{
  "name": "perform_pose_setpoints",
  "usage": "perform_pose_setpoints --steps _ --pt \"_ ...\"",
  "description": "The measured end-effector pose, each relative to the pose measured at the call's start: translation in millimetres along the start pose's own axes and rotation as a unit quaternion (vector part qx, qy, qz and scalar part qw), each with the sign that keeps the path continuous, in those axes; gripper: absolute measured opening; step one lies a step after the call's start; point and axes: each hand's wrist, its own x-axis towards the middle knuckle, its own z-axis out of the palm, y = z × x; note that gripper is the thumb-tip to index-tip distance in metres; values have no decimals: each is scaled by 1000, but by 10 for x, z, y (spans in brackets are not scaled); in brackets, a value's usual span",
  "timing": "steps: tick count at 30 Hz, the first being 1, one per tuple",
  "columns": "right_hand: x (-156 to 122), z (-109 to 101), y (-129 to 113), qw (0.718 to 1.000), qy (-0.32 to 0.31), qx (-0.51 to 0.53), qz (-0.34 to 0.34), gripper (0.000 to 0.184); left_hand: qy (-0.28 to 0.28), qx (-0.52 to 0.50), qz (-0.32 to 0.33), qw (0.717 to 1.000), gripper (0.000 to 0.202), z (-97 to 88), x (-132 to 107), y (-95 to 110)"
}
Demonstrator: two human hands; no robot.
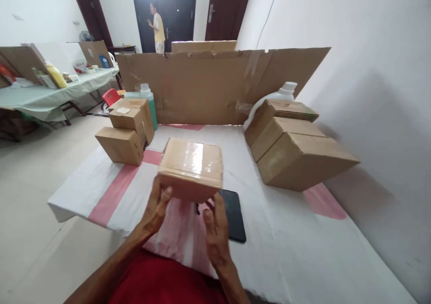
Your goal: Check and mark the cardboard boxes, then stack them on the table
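Note:
A taped cardboard box [190,165] is held between my two hands above the front middle of the table, its shiny taped top facing up and toward me. My left hand [158,207] grips the lower left corner, thumb against the near side and the other fingers partly hidden. At the lower right corner, my right hand [215,230] supports the box, its fingers reaching up behind the edge. Just right of that hand, a black flat tablet-like device [235,216] lies on the white and pink cloth [269,232]. A small dark object shows under the box, too hidden to name.
Cardboard boxes [121,144] stand at the left beside a green bottle [152,106]. Larger boxes [299,156] sit at the right before a white jug [284,90]. A cardboard panel [202,88] closes the back. Beyond it stands a person [158,28]; another table [87,81] is left.

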Motion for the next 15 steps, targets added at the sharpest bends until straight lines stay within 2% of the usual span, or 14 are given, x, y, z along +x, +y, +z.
perform_pose_setpoints --steps 3,5,9,11,15 --pt "-147 394 144 996 -87 15 24 57 74 28 -37 996 72 -403 -192 -226" --pt "-190 512 299 996 -91 3 12 56 95 29 -73 992 77 -520 -289 -377" --pt "-169 543 616 994 -76 -71 -17 56 114 7 -80 990 81 -522 -373 -630" --pt "-163 527 697 989 -84 -110 -48 57 138 -5 -87 987 81 -489 -379 -745" --pt "-229 487 580 968 -86 -180 -151 64 172 -18 -121 977 83 -513 -354 -963"
